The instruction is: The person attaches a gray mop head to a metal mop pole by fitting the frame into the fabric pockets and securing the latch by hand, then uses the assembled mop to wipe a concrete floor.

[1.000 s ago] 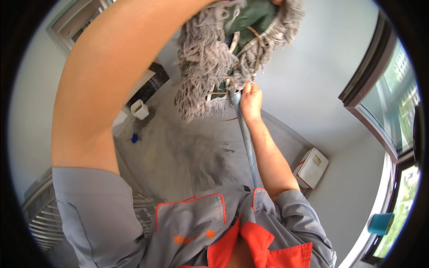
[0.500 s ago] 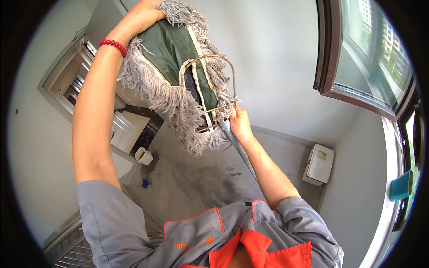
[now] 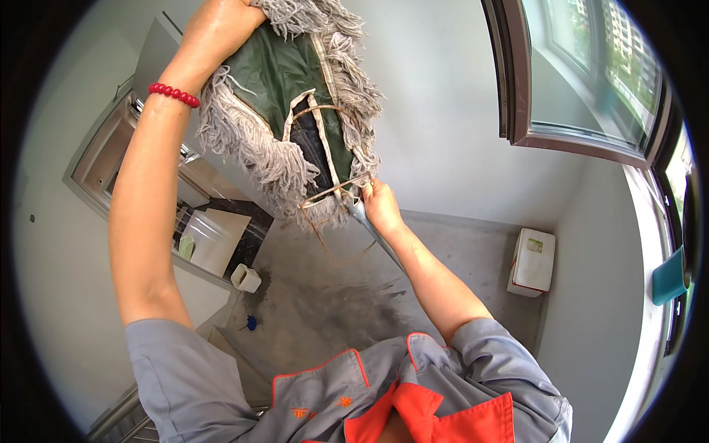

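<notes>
A flat dust mop cover (image 3: pixel 277 74) with a green fabric back and a grey string fringe is held up in front of me. At its upper end my left hand (image 3: pixel 218 33) is closed on the fringed edge, its fingertips partly hidden. A rusty wire mop frame (image 3: pixel 329 193) runs partly into the dark slit in the cover's back, and some bent wire hangs below. My right hand (image 3: pixel 381 209) is closed around the frame beside the socket of a grey metal handle (image 3: pixel 377 238). That handle slants down behind my right forearm.
An open window sash (image 3: pixel 583 148) juts in at upper right, with a teal container (image 3: pixel 670 279) by the window. A white box (image 3: pixel 532 262) stands by the right wall. On the stained floor (image 3: pixel 332 295) are a white bin (image 3: pixel 246 278) and a small blue object (image 3: pixel 251 323). Metal railings (image 3: pixel 125 417) sit lower left.
The wire loop that arched up over the cover has tipped down flatter against its back. My right hand has moved slightly left, and the cover's lower end sits higher.
</notes>
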The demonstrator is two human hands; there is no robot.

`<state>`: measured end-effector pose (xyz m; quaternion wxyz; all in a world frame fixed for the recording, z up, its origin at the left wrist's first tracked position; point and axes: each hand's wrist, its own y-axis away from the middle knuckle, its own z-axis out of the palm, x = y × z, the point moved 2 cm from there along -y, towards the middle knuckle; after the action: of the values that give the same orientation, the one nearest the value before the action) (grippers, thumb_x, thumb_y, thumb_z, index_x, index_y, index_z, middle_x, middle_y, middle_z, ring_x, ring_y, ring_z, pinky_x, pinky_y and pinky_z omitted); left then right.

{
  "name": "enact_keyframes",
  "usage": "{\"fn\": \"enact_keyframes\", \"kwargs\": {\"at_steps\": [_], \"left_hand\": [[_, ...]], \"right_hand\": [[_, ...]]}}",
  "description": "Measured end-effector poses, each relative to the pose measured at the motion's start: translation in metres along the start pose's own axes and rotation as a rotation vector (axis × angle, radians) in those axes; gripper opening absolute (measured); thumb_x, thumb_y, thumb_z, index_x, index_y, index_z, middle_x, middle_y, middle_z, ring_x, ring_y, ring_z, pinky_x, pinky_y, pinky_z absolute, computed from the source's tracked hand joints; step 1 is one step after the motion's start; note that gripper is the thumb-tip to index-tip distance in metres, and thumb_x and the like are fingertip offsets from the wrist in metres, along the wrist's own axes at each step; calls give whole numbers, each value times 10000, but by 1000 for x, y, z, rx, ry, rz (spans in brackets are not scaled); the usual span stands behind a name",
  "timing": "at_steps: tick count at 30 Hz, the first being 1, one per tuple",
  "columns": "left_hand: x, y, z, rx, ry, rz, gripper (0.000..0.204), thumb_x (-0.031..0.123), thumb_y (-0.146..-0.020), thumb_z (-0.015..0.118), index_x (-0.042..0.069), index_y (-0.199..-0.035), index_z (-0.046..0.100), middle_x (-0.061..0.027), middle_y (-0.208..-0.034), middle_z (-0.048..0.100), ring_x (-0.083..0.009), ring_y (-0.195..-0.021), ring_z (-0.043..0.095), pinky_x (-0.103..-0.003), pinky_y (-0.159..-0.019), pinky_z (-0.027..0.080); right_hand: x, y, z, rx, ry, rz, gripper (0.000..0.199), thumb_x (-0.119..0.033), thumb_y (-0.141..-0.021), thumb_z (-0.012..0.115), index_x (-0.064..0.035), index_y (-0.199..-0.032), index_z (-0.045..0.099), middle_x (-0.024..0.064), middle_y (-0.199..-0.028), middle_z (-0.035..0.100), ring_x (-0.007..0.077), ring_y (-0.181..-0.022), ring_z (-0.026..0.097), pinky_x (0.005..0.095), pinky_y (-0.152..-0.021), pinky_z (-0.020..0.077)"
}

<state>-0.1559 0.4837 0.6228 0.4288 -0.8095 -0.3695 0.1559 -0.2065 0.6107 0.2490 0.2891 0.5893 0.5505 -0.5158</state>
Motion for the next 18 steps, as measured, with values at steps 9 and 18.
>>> {"fn": "enact_keyframes", "kwargs": {"at_steps": [9, 18], "left_hand": [[16, -34, 7, -92, 152, 14, 115, 81, -798, 583, -17, -830, 635, -116, -745, 663, -109, -707, 587, -273, -657, 468], [20, -42, 35, -177, 217, -1, 101, -11, -806, 561, -35, -857, 645, -46, -818, 673, -87, -762, 579, -239, -705, 470]], "right_hand": [[-59, 6, -48, -99, 373, -72, 294, -257, -830, 530, 28, -899, 557, 234, -872, 600, 392, -858, 573, 457, -754, 451], [-75, -19, -64, 140, 170, -303, 347, -291, -788, 598, 22, -932, 559, 202, -924, 567, 369, -884, 558, 437, -781, 454]]}}
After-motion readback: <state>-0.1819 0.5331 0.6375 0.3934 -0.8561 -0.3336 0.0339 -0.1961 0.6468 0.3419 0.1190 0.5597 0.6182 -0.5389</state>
